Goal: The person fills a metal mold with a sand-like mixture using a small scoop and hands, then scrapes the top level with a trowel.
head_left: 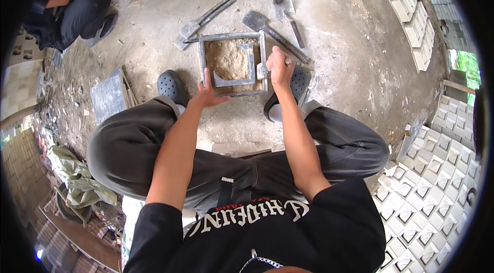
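Note:
A square metal mould frame (232, 36) lies on the floor between my feet. Pale, crumbly sandy mix (226, 59) fills part of it, and a grey angular insert (252, 67) sits inside. My left hand (210, 95) rests on the frame's near left corner, thumb and fingers apart. Beyond the right side, my right hand (280, 68) is closed in a fist round a short tool with a pale, blocky head (262, 71). That head is against or very near the frame's right bar; the fingers mostly hide the handle.
Flat trowels (254, 20) and a smaller trowel (283, 3) lie beyond the frame, with long flat tools (208, 15) to their left. Grey boards (109, 97) lie at left. A person (77, 13) crouches far left. White moulded blocks (422, 185) stand in rows at right.

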Motion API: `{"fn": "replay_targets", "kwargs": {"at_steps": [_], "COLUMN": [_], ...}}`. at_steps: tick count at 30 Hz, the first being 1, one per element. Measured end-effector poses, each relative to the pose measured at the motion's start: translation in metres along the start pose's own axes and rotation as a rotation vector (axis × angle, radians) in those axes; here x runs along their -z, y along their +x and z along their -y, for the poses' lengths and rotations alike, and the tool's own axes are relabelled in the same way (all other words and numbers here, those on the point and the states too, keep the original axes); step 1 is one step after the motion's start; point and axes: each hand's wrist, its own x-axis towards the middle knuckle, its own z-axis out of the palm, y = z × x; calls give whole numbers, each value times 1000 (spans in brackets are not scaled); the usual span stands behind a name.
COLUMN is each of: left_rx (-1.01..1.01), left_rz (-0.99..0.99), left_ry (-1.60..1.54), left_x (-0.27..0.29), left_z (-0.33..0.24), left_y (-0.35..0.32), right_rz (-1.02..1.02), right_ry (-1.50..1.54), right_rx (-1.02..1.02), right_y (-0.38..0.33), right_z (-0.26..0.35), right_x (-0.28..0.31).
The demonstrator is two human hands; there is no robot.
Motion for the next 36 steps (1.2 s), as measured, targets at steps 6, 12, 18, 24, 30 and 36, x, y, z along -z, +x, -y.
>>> {"fn": "replay_targets", "kwargs": {"at_steps": [6, 12, 18, 24, 30, 36], "left_rx": [-48, -13, -41, 29, -11, 90], "left_rz": [2, 31, -29, 50, -15, -330], "left_ry": [-16, 51, 43, 26, 74, 213], "left_x": [-3, -9, 1, 1, 1, 16], "left_z": [-3, 5, 2, -5, -4, -52], "left_y": [10, 11, 7, -1, 6, -24], "right_rz": [90, -16, -62, 9, -23, -18], "right_ry": [-117, -116, -167, -345, -200, -153], "right_rx": [-45, 30, 41, 10, 8, 17], "right_y": [22, 21, 42, 71, 67, 72], "right_z": [-8, -17, 10, -7, -10, -14], "right_x": [5, 0, -23, -17, -26, -16]}}
